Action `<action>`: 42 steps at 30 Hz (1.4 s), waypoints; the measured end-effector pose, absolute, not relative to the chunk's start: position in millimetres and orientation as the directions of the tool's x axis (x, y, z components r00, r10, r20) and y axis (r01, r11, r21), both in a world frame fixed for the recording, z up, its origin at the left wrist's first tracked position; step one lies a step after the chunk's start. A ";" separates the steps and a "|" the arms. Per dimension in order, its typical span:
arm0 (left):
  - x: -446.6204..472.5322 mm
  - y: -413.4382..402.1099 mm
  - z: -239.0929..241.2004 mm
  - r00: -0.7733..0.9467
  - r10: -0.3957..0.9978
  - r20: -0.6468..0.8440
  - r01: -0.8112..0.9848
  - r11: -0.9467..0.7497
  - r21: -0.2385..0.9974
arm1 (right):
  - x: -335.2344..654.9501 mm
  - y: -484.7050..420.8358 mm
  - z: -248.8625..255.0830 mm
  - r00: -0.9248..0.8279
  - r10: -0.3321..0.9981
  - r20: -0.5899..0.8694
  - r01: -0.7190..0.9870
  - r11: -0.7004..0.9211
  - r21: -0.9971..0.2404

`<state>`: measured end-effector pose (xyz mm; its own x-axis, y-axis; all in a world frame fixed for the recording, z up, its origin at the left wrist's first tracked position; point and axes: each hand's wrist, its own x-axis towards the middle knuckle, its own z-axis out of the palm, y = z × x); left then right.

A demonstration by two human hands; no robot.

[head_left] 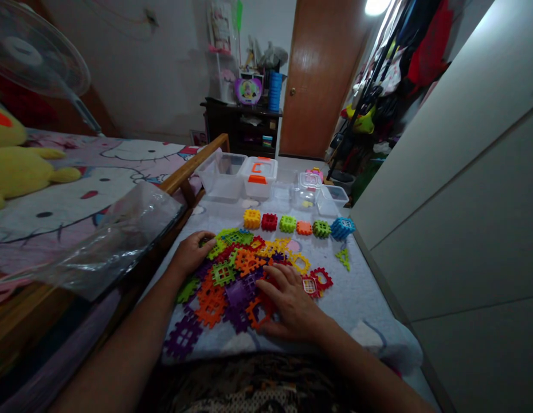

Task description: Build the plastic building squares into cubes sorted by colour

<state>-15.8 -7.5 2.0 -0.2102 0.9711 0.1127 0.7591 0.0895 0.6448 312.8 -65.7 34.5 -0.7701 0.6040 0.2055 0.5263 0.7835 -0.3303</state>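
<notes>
A heap of flat plastic interlocking building pieces [238,292] in purple, orange, green, yellow and red is spread on a cloth-covered table. My left hand [192,252] rests at the heap's left edge beside a lime-green piece [216,248]. Its fingers are loosely bent, with thumb and forefinger apart. My right hand [292,301] lies over the heap's right side with fingers spread, touching pieces near an orange frame-shaped piece [254,312]. What lies beneath its palm is hidden. Red frame pieces [321,279] sit just right of that hand.
Behind the heap is a row of blocks: yellow [251,219], red [269,222], greens, orange and blue [343,228]. A green triangular piece [343,258] lies apart at right. Clear plastic boxes [223,178] stand at the back. A wooden bed rail [198,163] borders the left, a white cabinet [455,172] the right.
</notes>
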 end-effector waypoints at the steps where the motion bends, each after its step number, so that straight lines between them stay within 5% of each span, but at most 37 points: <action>1: -15.3 -7.4 2.7 -0.208 0.971 0.121 0.765 0.084 0.638 | 309.4 -66.3 34.1 -0.776 0.600 0.193 0.531 0.787 -0.313; 12: -31.9 -12.1 27.6 -0.079 0.980 0.182 0.863 -0.024 0.504 | 312.6 -35.5 27.6 -0.700 0.675 0.234 0.616 0.736 -0.282; 25: -29.7 -107.8 26.2 0.215 0.973 0.083 0.876 -0.230 0.423 | 313.1 -32.5 19.9 -0.643 0.729 0.235 0.669 0.684 -0.290; 42: -21.6 -126.5 36.0 0.107 0.986 -0.127 0.952 -0.064 0.300 | 321.1 -41.1 9.4 -0.634 0.643 0.430 0.620 0.755 -0.215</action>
